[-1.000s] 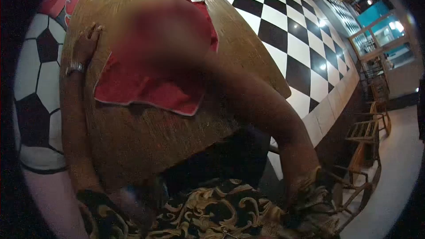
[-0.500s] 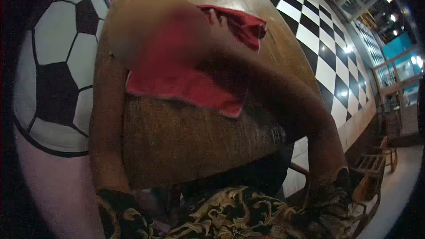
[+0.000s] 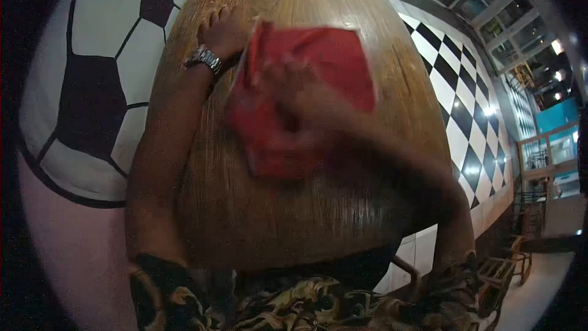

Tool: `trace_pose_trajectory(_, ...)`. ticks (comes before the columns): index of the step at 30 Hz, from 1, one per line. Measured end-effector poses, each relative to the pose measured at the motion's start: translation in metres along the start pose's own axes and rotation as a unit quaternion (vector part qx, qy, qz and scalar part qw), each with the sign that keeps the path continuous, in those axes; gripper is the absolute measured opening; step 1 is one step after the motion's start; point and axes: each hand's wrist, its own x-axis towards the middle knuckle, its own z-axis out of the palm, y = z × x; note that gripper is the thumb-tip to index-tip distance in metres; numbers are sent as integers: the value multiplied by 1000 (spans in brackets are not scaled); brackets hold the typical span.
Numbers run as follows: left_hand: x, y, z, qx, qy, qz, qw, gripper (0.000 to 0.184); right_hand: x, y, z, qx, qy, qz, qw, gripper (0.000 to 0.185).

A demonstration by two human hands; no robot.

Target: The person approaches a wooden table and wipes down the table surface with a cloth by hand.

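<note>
**Right hand on the cloth, left hand flat on the table**

The table (image 3: 401, 104) fills the middle of the view, its wood grain running away from the person. Along its left side is a wall with a painted football (image 3: 92, 101); to the right is a chequered floor (image 3: 468, 141).

The right arm (image 3: 392, 147) comes in from the lower right with its elbow bent outward, and the forearm slants across the table toward the upper left. The left arm (image 3: 168, 138) is straighter, lying along the table's left edge.

The cloth (image 3: 334, 61), red, is on the table between the arms, spread toward its far right corner and bunched at the left.

The two hands are apart. The right hand (image 3: 291, 89) is over the cloth and touching it; blur hides the fingers, so I cannot tell whether they pinch or only press. The left hand (image 3: 223, 34) is palm down, fingers spread and pointing away, holding nothing, just beside the cloth's left corner. A watch (image 3: 207, 58) circles the left wrist.
</note>
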Motion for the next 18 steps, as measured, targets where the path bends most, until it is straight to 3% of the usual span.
trace_pose_trajectory(3, 8, -15, 9, 39, 26, 25, 999, 80, -26, -89, -8, 182, -26, -151, 971, 109)
trace_pose_trajectory(7, 2, -20, 28, 105, 36, 98, 989, 72, -24, -88, 9, 257, -11, -201, 945, 108)
trace_pose_trajectory(11, 7, -29, 30, 152, 35, 135, 978, 67, -3, 36, -16, 174, 36, 24, 984, 102)
trace_pose_trajectory(12, 12, -33, 33, 143, 39, 145, 978, 67, -5, 74, -13, 93, 76, 92, 988, 101)
trace_pose_trajectory(15, 18, -40, 36, 113, 35, 147, 982, 66, -27, 133, -18, -93, 109, 267, 953, 102)
trace_pose_trajectory(18, 18, -41, 39, 83, 27, 135, 987, 66, -32, 118, -12, -125, 109, 244, 955, 108)
